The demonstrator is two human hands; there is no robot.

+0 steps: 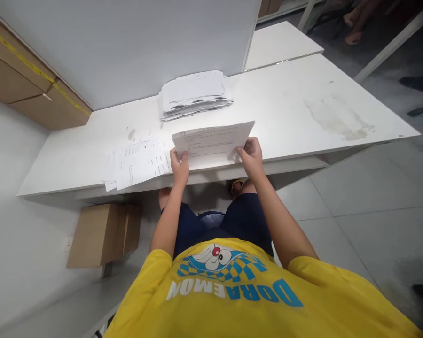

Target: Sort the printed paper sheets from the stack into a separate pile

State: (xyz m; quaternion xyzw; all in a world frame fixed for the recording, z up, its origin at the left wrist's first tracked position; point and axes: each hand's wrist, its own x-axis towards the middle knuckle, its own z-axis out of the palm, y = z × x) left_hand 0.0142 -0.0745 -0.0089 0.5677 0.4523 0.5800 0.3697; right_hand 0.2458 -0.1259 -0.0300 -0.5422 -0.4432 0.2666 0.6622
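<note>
Printed paper (213, 141) is held up at the table's front edge, tilted, with its text side towards me; whether it is one sheet or more I cannot tell. My left hand (179, 165) grips its left edge, thumb on the front. My right hand (251, 156) pinches its right side the same way. Behind it, a thick stack of papers (195, 94) lies against the upright panel. Left of my left hand, loose printed sheets (137, 162) are spread unevenly and overhang the front edge a little.
The white table (282, 108) bears a stained patch at the right. A grey-white panel (162, 42) stands along its back. Cardboard boxes (28, 84) are at the back left, and another box (95, 234) is below the table. Another person's foot (354, 37) shows at the upper right.
</note>
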